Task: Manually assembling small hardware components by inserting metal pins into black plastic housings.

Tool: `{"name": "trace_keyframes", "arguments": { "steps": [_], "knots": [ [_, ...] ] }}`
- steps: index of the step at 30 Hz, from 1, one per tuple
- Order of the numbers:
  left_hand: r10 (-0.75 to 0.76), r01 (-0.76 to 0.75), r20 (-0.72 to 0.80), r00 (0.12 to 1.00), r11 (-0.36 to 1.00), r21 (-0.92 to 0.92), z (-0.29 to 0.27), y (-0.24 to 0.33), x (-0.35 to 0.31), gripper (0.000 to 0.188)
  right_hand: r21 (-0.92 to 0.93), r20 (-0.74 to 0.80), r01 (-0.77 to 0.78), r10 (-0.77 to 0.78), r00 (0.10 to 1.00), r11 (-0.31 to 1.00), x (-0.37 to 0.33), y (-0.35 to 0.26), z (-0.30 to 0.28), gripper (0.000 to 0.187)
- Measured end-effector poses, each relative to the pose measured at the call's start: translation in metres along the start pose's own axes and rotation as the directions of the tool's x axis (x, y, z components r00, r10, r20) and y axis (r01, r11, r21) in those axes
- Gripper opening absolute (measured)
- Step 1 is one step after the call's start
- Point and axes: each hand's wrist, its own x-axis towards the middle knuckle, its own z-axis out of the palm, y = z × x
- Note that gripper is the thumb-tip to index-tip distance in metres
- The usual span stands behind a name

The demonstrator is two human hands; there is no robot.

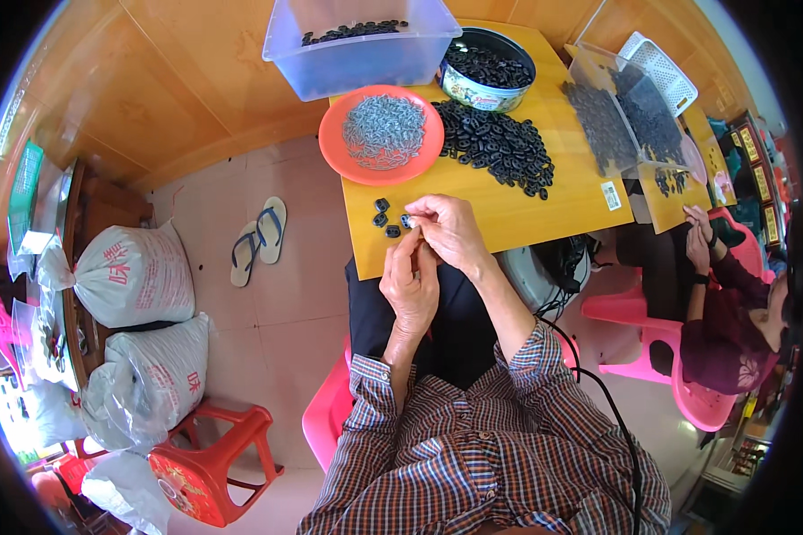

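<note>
My two hands meet above the near left edge of the yellow table [589, 207]. A small black plastic part [406, 220] with a pale middle shows at the fingertips of my right hand [451, 234], which pinches it. Just below, my left hand [410, 283] has its fingers closed close to the same spot; what they hold, if anything, is hidden. Several similar black parts [381, 219] lie on the wood to the left of my fingers. Farther back, an orange-red plate [332, 147] holds a heap of small silvery metal pieces [384, 129]. Beside it spreads a large pile of black parts [500, 147].
Behind the plate stand a translucent plastic bin [366, 67] and a round tin [482, 96] with black parts. A clear box [638, 147] is at the right, near another person [727, 303] on a pink chair. Slippers [270, 230], white sacks [138, 276] and a red stool [207, 464] are at left.
</note>
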Motion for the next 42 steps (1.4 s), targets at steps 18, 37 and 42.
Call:
{"name": "trace_keyframes", "arguments": {
  "steps": [18,37,42],
  "knots": [
    [-0.071,0.076,0.112,0.991,0.997,-0.034,0.000,0.002,-0.001,0.019,-0.631,-0.402,0.025,-0.354,0.845,0.776,0.020,0.039,-0.069,0.018],
    [-0.083,0.087,0.139,0.987,0.996,-0.021,0.001,0.000,-0.003,0.018,-0.630,-0.405,0.015,-0.346,0.846,0.776,0.006,0.036,-0.075,0.017],
    [-0.074,0.077,0.136,0.988,0.997,-0.016,0.000,0.001,-0.002,0.018,-0.527,-0.415,0.022,-0.280,0.866,0.850,0.000,0.041,-0.077,0.014]
  ]
}}
